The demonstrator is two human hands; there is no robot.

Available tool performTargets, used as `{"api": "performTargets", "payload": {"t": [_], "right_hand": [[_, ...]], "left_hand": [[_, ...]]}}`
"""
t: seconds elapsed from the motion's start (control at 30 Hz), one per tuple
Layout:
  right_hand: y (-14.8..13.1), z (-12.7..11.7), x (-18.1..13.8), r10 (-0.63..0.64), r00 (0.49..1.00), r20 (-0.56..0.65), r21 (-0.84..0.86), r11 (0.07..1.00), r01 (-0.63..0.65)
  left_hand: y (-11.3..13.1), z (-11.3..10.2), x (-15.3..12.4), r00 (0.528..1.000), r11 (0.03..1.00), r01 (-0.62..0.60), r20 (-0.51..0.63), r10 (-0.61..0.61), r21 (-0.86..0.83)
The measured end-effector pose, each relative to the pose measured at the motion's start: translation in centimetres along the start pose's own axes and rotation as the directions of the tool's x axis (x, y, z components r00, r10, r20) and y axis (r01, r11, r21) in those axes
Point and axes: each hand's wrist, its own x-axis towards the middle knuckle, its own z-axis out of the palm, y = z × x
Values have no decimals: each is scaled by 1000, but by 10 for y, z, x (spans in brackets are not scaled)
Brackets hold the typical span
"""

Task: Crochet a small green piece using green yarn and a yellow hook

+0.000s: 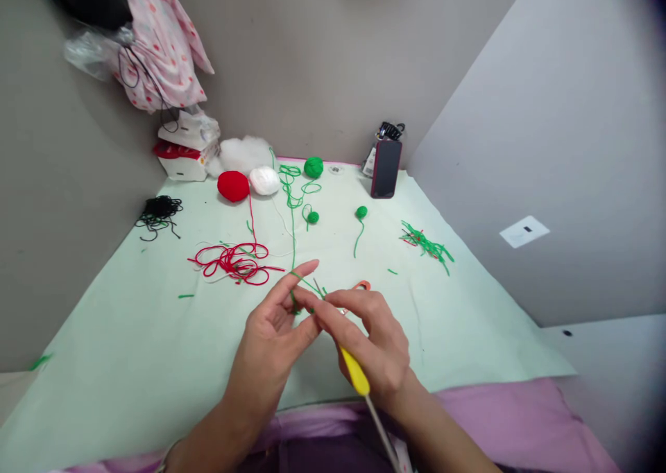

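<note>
My right hand (372,334) grips a crochet hook with a yellow handle (356,372); its thin metal tip points away from me. Green yarn (293,244) runs from the back of the table and passes over the raised index finger of my left hand (278,334). Thumb and fingers of that hand pinch a small green piece of yarn work, mostly hidden between my fingertips. Both hands meet just above the table. Behind my right fingers, partly covered, lies an orange-handled tool (363,286).
Behind my hands are a green yarn ball (313,167), a red ball (233,186), a white ball (265,180) and small green balls (361,211). Tangled red yarn (234,263), black yarn (160,209) and green scraps (427,243) lie around. A phone (386,169) stands upright at the back right.
</note>
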Motion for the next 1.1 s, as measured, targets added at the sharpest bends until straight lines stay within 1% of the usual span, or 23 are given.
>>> {"api": "performTargets", "payload": {"t": [0.03,0.07,0.1,0.13,0.2,0.23,0.27,0.3,0.33,0.4,0.47,0.53,0.57,0.6,0.63,0.7,0.77,0.8,0.83,0.87,0.97,1.03,1.1], "right_hand": [[0,0,-1,9,1000,-25,5,1000,-9],[1,0,-1,62,997,-51,65,996,-59],[2,-1,0,149,986,-70,174,976,-135],[3,-1,1,253,964,-77,311,925,-218],[4,-2,4,431,902,-22,553,757,-348],[5,-2,6,472,881,17,625,683,-378],[5,-2,8,483,874,54,660,640,-394],[5,-1,9,475,877,79,670,626,-399],[5,1,10,461,883,92,658,637,-401],[3,3,10,433,898,76,601,699,-388],[1,5,6,380,925,28,504,793,-341],[0,5,2,258,966,-14,352,906,-237],[1,4,0,201,979,-24,283,941,-186],[2,3,-1,169,985,-38,246,957,-155],[3,1,-2,180,982,-53,248,955,-162],[6,-1,-1,319,944,-80,370,889,-270],[7,-2,2,479,876,-54,557,743,-372],[8,-2,4,528,849,-20,624,670,-402],[8,-1,6,544,839,17,662,623,-418],[7,1,8,540,840,49,675,602,-427],[7,4,9,535,841,76,652,612,-448],[10,5,8,587,806,73,675,566,-473],[13,5,7,647,756,103,716,479,-508]], "left_hand": [[1,0,0,996,994,81,41,-78,-70],[3,0,1,987,980,152,73,-144,-126],[6,-1,1,979,966,197,90,-184,-165],[8,-1,2,976,960,211,88,-197,-186],[13,-2,2,984,967,179,60,-170,-182],[14,-2,2,986,974,160,61,-152,-161],[14,-1,1,988,980,144,70,-136,-134],[13,-1,0,990,986,127,82,-119,-105],[12,0,-1,991,991,110,87,-104,-74],[9,1,-2,995,997,72,71,-70,-23],[6,2,-3,999,999,44,26,-44,-22],[4,3,-2,997,994,71,13,-71,-82],[4,3,-2,994,986,108,28,-105,-125],[5,3,0,988,974,153,52,-147,-165],[5,2,1,980,960,198,78,-186,-197],[7,1,3,968,939,249,99,-231,-239],[8,0,5,974,943,228,69,-217,-244],[8,0,5,980,954,200,50,-194,-222],[8,1,4,985,969,170,36,-166,-181],[8,2,3,990,982,140,34,-136,-126],[6,4,0,995,997,78,60,-79,12],[6,3,-2,993,996,78,82,-81,30],[6,2,-2,992,996,86,87,-88,27]]}}
